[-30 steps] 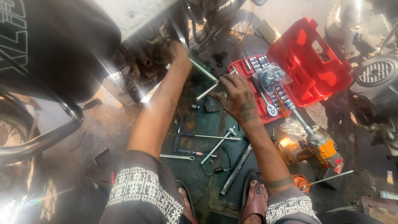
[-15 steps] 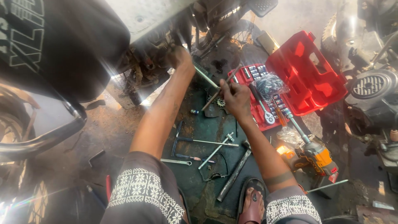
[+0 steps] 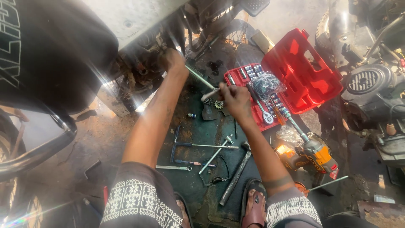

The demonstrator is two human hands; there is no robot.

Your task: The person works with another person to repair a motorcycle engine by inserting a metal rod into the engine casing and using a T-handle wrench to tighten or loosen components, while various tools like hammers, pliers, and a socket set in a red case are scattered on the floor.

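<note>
Down on the ground, seen from the head camera, the open red plastic socket case point(image 3: 295, 71) is the thing to find first. Just left of the case, the right hand point(image 3: 236, 99) is closed around the near end of a long thin silver metal rod tool point(image 3: 201, 79). The rod runs up and left from the case to the left hand point(image 3: 171, 59), which is curled tight against the dirty engine under the motorbike; I cannot tell just what that hand grips. The rod looks stiff, hard and a bit heavy, and maybe oily and slippery, so I would hold it near both ends with a firm grip. A small toothed metal gear point(image 3: 218, 104) lies just left of the case, under the right hand. Below the case sits an orange and black power drill point(image 3: 310, 154). A crinkly clear plastic bag point(image 3: 265, 84) rests on the case's socket tray. No labels can be made out.
</note>
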